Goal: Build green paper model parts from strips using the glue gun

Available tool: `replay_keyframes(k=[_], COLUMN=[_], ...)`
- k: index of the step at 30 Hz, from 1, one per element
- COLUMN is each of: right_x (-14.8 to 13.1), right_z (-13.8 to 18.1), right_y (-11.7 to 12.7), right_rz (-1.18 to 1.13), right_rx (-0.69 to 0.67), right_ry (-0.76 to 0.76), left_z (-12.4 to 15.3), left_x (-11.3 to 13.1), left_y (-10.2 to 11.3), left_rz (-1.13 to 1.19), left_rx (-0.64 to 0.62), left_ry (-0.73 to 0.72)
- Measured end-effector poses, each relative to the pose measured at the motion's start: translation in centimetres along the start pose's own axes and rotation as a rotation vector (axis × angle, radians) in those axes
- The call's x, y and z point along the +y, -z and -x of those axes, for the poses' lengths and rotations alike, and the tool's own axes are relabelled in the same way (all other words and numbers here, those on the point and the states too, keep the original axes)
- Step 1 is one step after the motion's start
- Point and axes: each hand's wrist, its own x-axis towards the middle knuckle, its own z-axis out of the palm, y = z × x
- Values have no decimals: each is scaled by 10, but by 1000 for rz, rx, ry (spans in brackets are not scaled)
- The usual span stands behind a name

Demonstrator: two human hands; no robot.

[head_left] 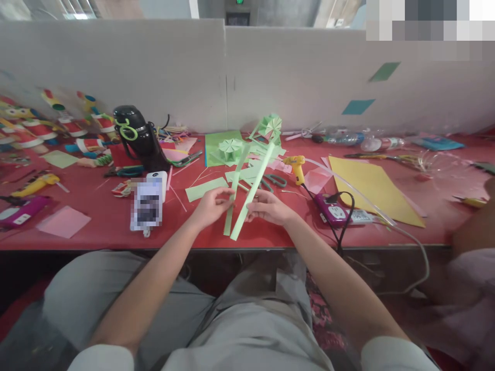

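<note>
My left hand (213, 207) pinches a long light-green paper strip (228, 220) that slants up and away over the red table. In my right hand (268, 207) is a second green paper strip (253, 188), gripped near its lower part and tilted up to the right. The strips lie close at their lower ends and spread apart toward the top. Just beyond them sit a pleated green paper piece (230, 150) and a taller green paper construction (270, 125). Grey-handled scissors (275, 180) rest right of the strips, partly covered by paper.
A yellow glue gun (296, 168) stands right, near a purple power box (330, 209) with cables. A phone (147, 205) and black bottle (139, 136) are at left. Yellow paper (375, 188) lies on the right. A white partition (154, 77) closes the back. Someone's arm (474, 216) is at far right.
</note>
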Motion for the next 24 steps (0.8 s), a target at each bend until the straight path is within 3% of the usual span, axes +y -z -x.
replay_keyframes(k=[6, 16, 20, 24], right_x=[4, 6, 9, 6], right_z=[-5, -9, -10, -12], right_y=[2, 1, 3, 8], right_rz=[99, 513, 524, 381], right_rx=[89, 212, 299, 411], right_ry=[104, 183, 219, 300], left_z=[5, 12, 12, 18], left_x=[3, 1, -1, 5], left_y=[-7, -4, -5, -7], left_rz=[127, 121, 80, 21], left_rx=[-168, -206, -221, -268], left_ry=[52, 58, 27, 5])
